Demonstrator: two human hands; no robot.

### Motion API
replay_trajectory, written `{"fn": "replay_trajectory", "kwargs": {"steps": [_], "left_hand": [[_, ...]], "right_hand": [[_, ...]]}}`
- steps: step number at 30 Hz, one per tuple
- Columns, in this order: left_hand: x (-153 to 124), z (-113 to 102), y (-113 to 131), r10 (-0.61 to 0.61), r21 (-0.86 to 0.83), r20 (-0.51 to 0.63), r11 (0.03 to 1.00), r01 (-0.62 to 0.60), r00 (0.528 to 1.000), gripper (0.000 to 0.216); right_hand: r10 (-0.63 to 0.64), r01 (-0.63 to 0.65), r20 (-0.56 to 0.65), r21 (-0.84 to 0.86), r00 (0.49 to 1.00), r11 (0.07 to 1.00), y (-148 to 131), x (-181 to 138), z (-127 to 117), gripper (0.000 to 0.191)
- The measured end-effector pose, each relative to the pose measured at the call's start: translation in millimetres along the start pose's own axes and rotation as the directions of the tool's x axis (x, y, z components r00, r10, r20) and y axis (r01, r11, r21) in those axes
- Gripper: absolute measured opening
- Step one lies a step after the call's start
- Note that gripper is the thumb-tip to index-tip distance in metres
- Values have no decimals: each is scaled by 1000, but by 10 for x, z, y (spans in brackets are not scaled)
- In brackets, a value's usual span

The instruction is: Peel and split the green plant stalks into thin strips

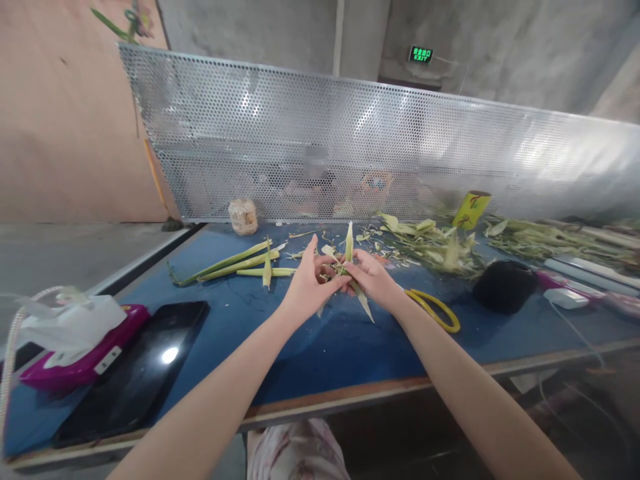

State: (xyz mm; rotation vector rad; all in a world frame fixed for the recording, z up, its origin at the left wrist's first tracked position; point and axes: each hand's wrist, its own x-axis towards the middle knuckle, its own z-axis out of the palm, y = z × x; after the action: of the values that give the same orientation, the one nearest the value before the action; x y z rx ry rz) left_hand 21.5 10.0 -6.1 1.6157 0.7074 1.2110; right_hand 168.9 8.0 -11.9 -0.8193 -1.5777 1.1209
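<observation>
My left hand (pixel 306 288) and my right hand (pixel 376 281) meet over the middle of the blue table. Between them is a small piece of pale green leaf strips (pixel 349 241); one strip stands upright and others hang below. My right thumb and fingers pinch it from the right side. The left thumb presses in from the left, with its index finger raised and the other fingers curled around the piece. Their grip partly hides its centre. Just left of my hands lie several long green stalks (pixel 225 265) and a short cross-shaped leaf piece (pixel 267 268).
A heap of leaves (pixel 435 243) and scraps lies at the back right, near a yellow-green container (pixel 471 210). Yellow rings (pixel 440 312) and a black rounded object (pixel 505 287) are at right. At left are a tablet (pixel 135 367) and a purple tissue box (pixel 90 353). Perforated metal (pixel 300 133) stands behind.
</observation>
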Motion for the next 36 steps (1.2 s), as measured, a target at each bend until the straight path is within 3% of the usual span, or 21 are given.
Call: {"fn": "replay_trajectory", "kwargs": {"steps": [3, 8, 13, 19, 25, 30, 36], "left_hand": [[22, -4, -51, 28, -20, -32, 999, -28, 999, 91], [51, -28, -97, 65, -2, -91, 998, -66, 994, 86], [34, -7, -74, 56, -1, 16, 998, -56, 998, 83], [25, 1, -73, 57, -80, 30, 995, -54, 998, 84], [4, 21, -38, 36, -73, 33, 997, -34, 999, 87], [9, 37, -10, -3, -99, 52, 995, 8, 999, 74], [-4, 28, 25, 136, 49, 62, 989, -139, 989, 72]], "right_hand": [[-12, 11, 37, 17, 999, 1000, -23, -13, 21, 29], [-43, 44, -40, 33, 998, 998, 27, 8, -41, 24], [-16, 27, -51, 214, 999, 976, 21, 16, -72, 25], [42, -25, -41, 351, 998, 936, -35, -3, -52, 21], [36, 1, -114, 310, 993, 951, -11, 20, -43, 15], [-5, 35, -100, 301, 995, 953, -21, 8, -28, 14], [45, 8, -153, 329, 987, 944, -22, -1, -48, 14]]}}
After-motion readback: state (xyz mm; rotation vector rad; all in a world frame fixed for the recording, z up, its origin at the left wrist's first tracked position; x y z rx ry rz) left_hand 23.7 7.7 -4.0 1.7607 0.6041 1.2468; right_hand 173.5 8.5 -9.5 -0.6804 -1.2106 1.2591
